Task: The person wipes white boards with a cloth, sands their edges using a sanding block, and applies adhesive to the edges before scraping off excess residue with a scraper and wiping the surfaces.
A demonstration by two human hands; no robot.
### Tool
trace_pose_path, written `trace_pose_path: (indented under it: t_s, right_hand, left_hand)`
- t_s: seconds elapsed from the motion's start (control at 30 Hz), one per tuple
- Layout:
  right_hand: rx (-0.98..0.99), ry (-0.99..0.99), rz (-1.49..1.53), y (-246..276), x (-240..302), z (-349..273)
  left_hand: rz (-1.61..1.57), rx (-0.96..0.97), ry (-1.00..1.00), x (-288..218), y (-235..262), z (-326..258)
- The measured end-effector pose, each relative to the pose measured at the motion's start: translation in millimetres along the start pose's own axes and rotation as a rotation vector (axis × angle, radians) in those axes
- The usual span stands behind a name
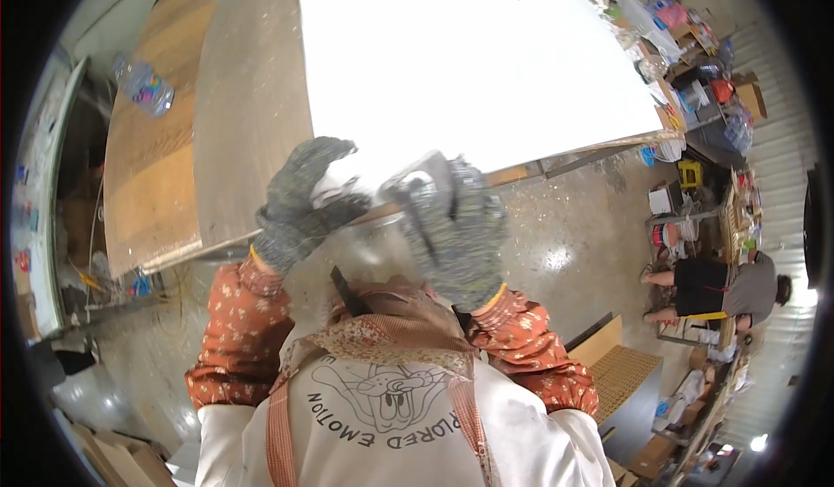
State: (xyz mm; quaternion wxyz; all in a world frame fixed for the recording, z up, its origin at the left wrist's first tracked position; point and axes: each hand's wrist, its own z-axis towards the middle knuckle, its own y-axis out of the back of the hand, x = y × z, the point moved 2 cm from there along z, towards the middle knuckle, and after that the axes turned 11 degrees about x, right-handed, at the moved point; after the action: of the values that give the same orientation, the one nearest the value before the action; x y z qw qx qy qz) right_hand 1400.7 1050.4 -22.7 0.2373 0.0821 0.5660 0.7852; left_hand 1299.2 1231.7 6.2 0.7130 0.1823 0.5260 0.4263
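Wears two gray knit gloves (295, 196) and two orange floral oversleeves (236, 339) | grips one blurred gray object (426, 178) and one crumpled white piece (336, 181) | works at one broad white sheet (473, 61) | counts nearby one clear plastic bottle (143, 86), one perforated brown panel (621, 383), one co-worker (749, 289)

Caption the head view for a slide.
Gloved left hand holds a white wad, right hand a blurred grey object, at the edge of a white surface.

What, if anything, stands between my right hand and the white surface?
Nothing visible, apart from the grey item your right hand holds, close to the near edge of the white surface.
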Motion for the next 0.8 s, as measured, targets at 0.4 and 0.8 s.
trace_pose_path:
  t_s: [0.4,0.8]
  right_hand:
    - [-0.07,-0.359,0.093,-21.4,-164.9,-5.6]
    - [-0.181,-0.462,0.265,-28.3,-184.8,-19.8]
  left_hand:
    - [-0.168,0.185,0.226,-0.2,3.9,11.6]
    - [-0.232,0.185,0.215,-1.6,9.0,8.4]
